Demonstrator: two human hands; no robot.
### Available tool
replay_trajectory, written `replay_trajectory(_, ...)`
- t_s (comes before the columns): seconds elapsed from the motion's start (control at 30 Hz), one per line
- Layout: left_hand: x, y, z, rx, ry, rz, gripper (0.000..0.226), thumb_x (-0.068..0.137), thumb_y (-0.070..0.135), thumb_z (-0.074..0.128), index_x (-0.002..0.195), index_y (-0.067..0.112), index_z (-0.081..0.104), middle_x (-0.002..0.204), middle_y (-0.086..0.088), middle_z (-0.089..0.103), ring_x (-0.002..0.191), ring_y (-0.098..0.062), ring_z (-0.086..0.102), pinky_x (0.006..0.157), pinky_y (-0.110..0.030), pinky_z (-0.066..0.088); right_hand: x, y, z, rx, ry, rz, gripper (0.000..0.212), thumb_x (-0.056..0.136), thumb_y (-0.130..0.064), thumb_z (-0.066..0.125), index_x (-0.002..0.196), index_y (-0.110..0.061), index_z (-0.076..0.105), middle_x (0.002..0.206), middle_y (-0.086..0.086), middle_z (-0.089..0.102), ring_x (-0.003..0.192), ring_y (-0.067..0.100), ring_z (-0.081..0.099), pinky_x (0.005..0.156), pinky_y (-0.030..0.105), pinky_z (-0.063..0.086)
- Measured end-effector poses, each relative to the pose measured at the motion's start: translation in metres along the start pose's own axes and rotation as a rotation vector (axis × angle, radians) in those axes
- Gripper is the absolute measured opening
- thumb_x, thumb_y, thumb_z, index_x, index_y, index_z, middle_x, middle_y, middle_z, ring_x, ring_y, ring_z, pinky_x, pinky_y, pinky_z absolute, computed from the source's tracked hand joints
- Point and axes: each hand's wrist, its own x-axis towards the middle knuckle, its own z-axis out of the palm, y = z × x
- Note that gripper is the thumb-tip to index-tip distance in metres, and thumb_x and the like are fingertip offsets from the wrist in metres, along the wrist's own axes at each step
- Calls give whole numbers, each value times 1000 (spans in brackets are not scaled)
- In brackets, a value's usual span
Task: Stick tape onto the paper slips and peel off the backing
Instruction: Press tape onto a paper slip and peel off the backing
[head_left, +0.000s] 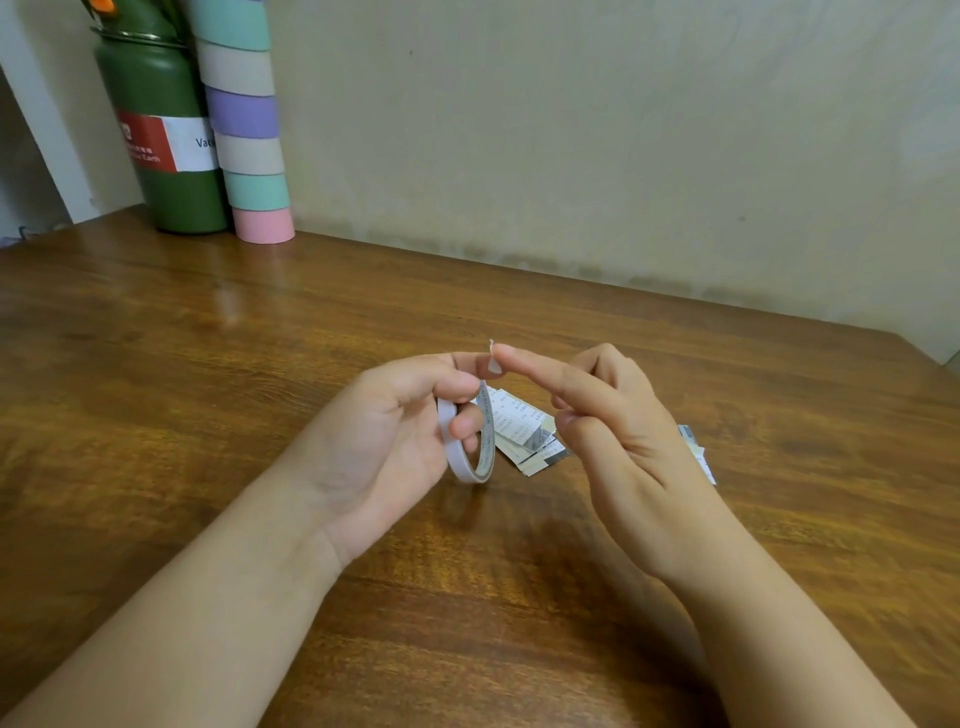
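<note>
My left hand (395, 431) holds a thin white roll of double-sided tape (467, 462) upright above the wooden table, thumb and fingers closed around its rim. My right hand (613, 431) is beside it, forefinger stretched toward the roll's top, where a small white tape end (492, 361) sticks up at the fingertip. Whether the right fingers pinch that end or only touch it is unclear. Printed paper slips (524, 428) lie in a loose pile on the table behind both hands, partly hidden by my right hand.
A green flask (166, 156) and a tall stack of pastel tape rolls (249, 130) stand at the table's (260, 322) back left against the wall. The table's right edge runs near the upper right corner.
</note>
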Motion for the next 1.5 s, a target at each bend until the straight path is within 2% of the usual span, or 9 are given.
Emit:
replay_trajectory(0.47,-1,1,-1,-26,16,54,16,67,13,52,73,10,66,69,-4,37,57,-12,37,65,-31,32,-1,2,0,-24,1,-42,53,89,-25,27,129,-55,44,84,-9,40,90,12,42,83,17,32)
replay_trajectory(0.6,-1,7,-6,-111,8,127,20,60,8,55,76,8,68,72,-1,44,59,-12,36,67,-31,32,1,9,-3,51,181,44,49,88,-13,39,123,-42,57,81,-12,46,87,9,50,80,9,34)
replay_trajectory(0.67,-2,7,-7,-37,24,132,35,58,7,56,88,6,74,71,0,47,60,-11,38,67,-30,31,2,10,-7,77,302,97,41,89,-9,43,115,-33,64,77,-11,48,78,4,51,72,7,37)
replay_trajectory(0.77,-2,1,0,235,38,125,46,58,10,59,101,14,74,66,4,47,62,-6,44,73,-32,30,3,3,-5,-53,387,27,22,88,-14,54,101,-24,68,73,-13,50,71,3,50,67,7,37)
replay_trajectory(0.87,-1,-4,3,391,75,113,41,66,16,56,103,20,74,59,14,51,62,-6,41,76,-31,29,3,-2,0,-157,396,-61,11,85,-15,62,92,-18,69,75,-14,52,70,3,51,67,8,38)
replay_trajectory(1.0,0,-8,5,521,127,140,32,73,26,55,98,33,74,53,12,40,60,-6,38,75,-30,33,2,-4,2,-200,420,-81,4,83,-14,65,86,-15,68,74,-11,52,69,0,49,65,8,37)
replay_trajectory(1.27,0,-14,7,577,108,196,23,89,23,57,96,38,74,51,10,37,57,-5,38,70,-29,34,1,-3,7,-240,454,-55,3,80,-14,68,82,-15,70,71,-9,52,67,-1,45,59,14,39)
replay_trajectory(1.4,1,-15,9,579,95,207,28,80,32,51,96,39,73,51,12,38,57,-5,38,69,-29,34,1,-2,8,-274,473,-45,3,79,-17,68,80,-15,70,69,-7,53,65,5,45,56,16,37)
replay_trajectory(1.5,1,-16,9,625,86,220,29,80,34,50,97,45,71,51,15,40,61,-7,41,75,-32,39,0,-1,9,-275,484,-38,3,79,-17,68,79,-16,70,68,-7,53,64,7,46,56,18,38)
